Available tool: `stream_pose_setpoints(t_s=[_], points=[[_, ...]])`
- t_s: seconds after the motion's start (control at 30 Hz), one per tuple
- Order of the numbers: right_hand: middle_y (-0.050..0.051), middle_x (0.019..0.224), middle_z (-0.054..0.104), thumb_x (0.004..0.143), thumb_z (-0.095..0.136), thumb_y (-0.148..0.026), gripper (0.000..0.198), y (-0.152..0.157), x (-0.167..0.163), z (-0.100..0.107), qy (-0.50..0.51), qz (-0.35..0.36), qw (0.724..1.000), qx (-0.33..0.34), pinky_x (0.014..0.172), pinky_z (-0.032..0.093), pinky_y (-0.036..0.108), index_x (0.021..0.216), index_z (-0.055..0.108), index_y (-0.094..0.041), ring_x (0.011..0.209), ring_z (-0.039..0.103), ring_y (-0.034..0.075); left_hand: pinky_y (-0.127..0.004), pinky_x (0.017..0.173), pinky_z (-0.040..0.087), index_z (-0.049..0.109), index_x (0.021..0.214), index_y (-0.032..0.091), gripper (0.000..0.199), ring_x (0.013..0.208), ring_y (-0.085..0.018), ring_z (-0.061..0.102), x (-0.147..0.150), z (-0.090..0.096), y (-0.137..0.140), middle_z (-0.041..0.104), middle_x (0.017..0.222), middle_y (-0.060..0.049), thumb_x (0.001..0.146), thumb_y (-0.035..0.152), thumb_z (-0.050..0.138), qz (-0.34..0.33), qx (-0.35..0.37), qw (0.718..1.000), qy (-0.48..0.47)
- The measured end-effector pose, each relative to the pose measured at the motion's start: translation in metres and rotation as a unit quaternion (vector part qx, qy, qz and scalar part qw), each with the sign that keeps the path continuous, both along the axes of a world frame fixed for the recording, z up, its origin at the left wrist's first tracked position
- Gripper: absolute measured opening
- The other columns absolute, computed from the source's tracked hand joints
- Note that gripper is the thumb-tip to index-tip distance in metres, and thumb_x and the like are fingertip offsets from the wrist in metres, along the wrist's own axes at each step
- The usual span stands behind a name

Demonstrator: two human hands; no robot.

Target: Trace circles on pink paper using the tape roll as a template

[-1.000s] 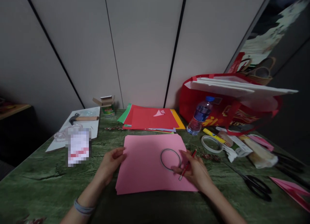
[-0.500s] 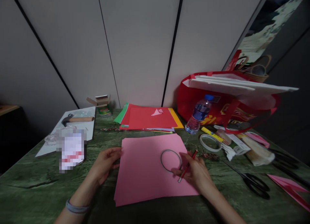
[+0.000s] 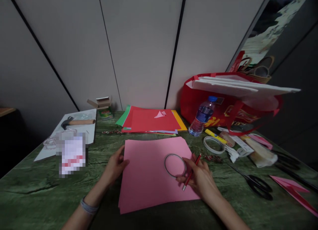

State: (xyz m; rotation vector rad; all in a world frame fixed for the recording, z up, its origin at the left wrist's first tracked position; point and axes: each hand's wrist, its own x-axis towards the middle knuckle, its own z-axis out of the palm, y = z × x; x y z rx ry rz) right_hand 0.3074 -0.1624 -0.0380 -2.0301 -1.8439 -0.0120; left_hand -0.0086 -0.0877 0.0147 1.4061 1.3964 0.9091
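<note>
Pink paper sheets lie stacked on the green table, their edges slightly uneven. My left hand grips the stack's left edge, thumb on top and the other fingers partly hidden. On the right half of the paper lies a thin dark-grey ring; its kind I cannot make out. My right hand is closed around a red pencil with a whitish end pointing down toward me. Thumb and fingertips of that hand touch the ring's right side.
Behind the stack lie coloured sheets. A water bottle stands before a red bag. Rightward are a tape roll, a yellow glue stick and scissors. A hammer lies on a white board at left.
My left hand has shifted slightly right and up, its thumb now over the paper's edge. My right hand, the pencil and the ring stay nearly in place.
</note>
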Motion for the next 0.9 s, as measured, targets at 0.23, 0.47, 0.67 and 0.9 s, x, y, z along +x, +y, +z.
stream_pose_setpoints(t_s=[0.23, 0.47, 0.67, 0.9], points=[[0.02, 0.14, 0.046, 0.06, 0.083, -0.036, 0.059, 0.017, -0.004, 0.017, 0.007, 0.166, 0.986, 0.0, 0.103, 0.024, 0.066, 0.114, 0.065, -0.021, 0.136, 0.028, 0.042, -0.027, 0.06, 0.045, 0.032, 0.142, 0.007, 0.078, 0.066, -0.019, 0.06, 0.018, -0.012, -0.011, 0.062, 0.069, 0.001, 0.072, 0.029, 0.056, -0.044, 0.001, 0.999, 0.031], [0.016, 0.126, 0.061, 0.089, 0.054, -0.032, 0.031, 0.056, 0.014, 0.022, 0.017, 0.206, 0.978, 0.03, 0.101, 0.038, 0.056, 0.118, 0.061, -0.021, 0.124, 0.051, 0.032, -0.042, 0.079, 0.049, 0.045, 0.133, 0.009, 0.052, 0.093, -0.029, 0.064, 0.015, -0.003, -0.007, 0.066, 0.102, -0.014, 0.085, 0.028, 0.047, -0.037, 0.11, 0.926, 0.359], [0.019, 0.121, 0.062, 0.092, 0.044, -0.036, 0.036, 0.039, 0.049, 0.008, -0.003, 0.098, 0.995, 0.028, 0.086, 0.053, 0.045, 0.115, 0.062, -0.016, 0.106, 0.063, 0.031, -0.056, 0.099, 0.04, 0.036, 0.14, 0.013, 0.096, 0.134, -0.043, 0.028, 0.012, -0.063, -0.036, 0.032, 0.145, -0.026, 0.059, 0.041, 0.08, -0.225, 0.322, 0.832, 0.392], [0.016, 0.108, 0.069, 0.087, 0.045, -0.042, 0.041, 0.003, 0.049, 0.007, 0.023, 0.029, 0.999, 0.007, 0.08, 0.054, 0.046, 0.113, 0.064, -0.017, 0.098, 0.065, 0.033, -0.066, 0.103, 0.024, 0.012, 0.149, 0.019, 0.102, 0.138, -0.045, 0.008, 0.024, -0.082, -0.068, 0.018, 0.152, -0.023, 0.07, 0.034, 0.074, -0.23, 0.402, 0.765, 0.448]])
